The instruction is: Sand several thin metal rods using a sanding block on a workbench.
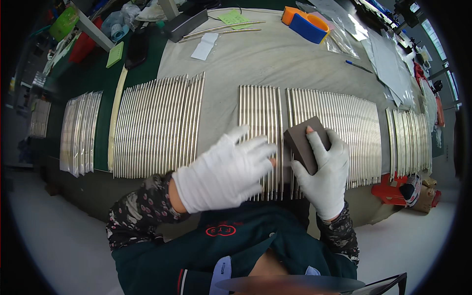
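Both my hands wear white gloves with some fingertips bare. My right hand [324, 172] grips a dark grey-brown rectangular block [304, 147], thumb on one side and fingers over its top. The block lies over the left edge of a wide row of thin silver metal rods [344, 113]. Slightly blurred, my left hand [226, 172] is spread with fingers apart over a narrower row of silver rods [258, 108] just to the left. It holds nothing that I can see; whether it touches the rods I cannot tell.
Further left lies another wide row of rods [157, 123], then rods in clear plastic [81, 132]. More rods [410, 140] lie at the far right. Behind are orange and blue rings [307, 27], a pen [359, 66], a black box [187, 24] and loose curved rods [221, 32].
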Available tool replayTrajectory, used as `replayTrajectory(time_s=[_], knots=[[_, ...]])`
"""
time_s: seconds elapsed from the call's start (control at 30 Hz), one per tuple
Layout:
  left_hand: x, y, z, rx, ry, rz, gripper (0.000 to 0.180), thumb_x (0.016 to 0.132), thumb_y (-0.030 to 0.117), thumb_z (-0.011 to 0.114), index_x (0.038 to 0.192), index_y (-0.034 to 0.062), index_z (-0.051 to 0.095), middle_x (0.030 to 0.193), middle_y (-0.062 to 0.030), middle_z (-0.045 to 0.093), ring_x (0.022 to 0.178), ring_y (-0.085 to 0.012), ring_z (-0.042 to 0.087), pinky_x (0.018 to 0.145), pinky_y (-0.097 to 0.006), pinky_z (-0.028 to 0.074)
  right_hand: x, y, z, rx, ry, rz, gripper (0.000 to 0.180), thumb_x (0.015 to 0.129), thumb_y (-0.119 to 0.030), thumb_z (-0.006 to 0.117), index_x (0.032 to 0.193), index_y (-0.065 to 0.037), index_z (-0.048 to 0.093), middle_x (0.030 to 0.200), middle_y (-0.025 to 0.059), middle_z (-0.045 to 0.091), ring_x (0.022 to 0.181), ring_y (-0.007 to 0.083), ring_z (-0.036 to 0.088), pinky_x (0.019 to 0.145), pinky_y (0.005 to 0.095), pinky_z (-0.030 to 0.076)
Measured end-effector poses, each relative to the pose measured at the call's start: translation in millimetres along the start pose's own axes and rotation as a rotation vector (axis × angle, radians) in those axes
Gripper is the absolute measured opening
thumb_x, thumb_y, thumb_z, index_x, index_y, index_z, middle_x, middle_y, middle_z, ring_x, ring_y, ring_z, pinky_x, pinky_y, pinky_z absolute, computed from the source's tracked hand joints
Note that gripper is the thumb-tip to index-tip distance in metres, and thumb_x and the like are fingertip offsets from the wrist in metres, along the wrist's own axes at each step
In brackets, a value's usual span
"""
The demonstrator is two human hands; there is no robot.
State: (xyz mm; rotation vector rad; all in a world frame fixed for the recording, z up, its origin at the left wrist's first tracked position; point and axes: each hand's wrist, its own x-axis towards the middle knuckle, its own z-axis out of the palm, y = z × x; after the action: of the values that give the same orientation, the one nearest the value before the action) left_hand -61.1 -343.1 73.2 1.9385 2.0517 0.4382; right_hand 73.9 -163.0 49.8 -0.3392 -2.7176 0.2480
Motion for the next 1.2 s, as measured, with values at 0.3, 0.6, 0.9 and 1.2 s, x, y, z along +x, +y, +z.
replayTrajectory(time_s=[0.3,0.6,0.9,1.2], knots=[[53.2,-153.7,-16.4,-0.175,0.210,-0.218,0.032,0.086,0.011,0.057,0.116,0.0027,0.060,0.135,-0.0165,0.049,0.131,-0.0328,0.038,0.107,-0.037,0.033,-48.1,-29.1,0.9,0.108,-0.132,-0.017,0.105,0.044,-0.033,0.089,0.136,-0.016,0.041,0.123,0.0198,0.040,0.103,0.0357,0.047,0.083,0.0440,0.040],[80.7,-160.0,18.1,-0.027,0.193,-0.147,0.027,0.086,0.022,0.055,0.109,0.0147,0.067,0.136,-0.0123,0.049,0.133,-0.0408,0.032,0.106,-0.044,0.035,-66.2,-38.2,15.8,0.034,-0.102,0.059,0.104,0.045,-0.031,0.089,0.137,-0.019,0.041,0.125,0.0187,0.039,0.104,0.0342,0.047,0.082,0.0429,0.039],[82.2,-158.5,20.9,-0.096,0.181,-0.124,0.031,0.086,0.025,0.053,0.112,0.0118,0.066,0.137,-0.0128,0.048,0.133,-0.0388,0.033,0.109,-0.044,0.030,-69.3,-39.9,17.4,0.015,-0.082,0.097,0.105,0.048,-0.026,0.088,0.139,-0.020,0.036,0.126,0.0189,0.039,0.102,0.0345,0.048,0.082,0.0437,0.040],[86.3,-149.6,18.7,-0.180,0.221,-0.233,0.032,0.088,0.025,0.050,0.107,0.0061,0.066,0.134,-0.0164,0.050,0.132,-0.0363,0.035,0.110,-0.045,0.024,-68.2,-43.1,17.9,0.019,-0.083,0.109,0.102,0.050,-0.025,0.087,0.139,-0.020,0.036,0.126,0.0194,0.038,0.102,0.0346,0.048,0.080,0.0439,0.040]])
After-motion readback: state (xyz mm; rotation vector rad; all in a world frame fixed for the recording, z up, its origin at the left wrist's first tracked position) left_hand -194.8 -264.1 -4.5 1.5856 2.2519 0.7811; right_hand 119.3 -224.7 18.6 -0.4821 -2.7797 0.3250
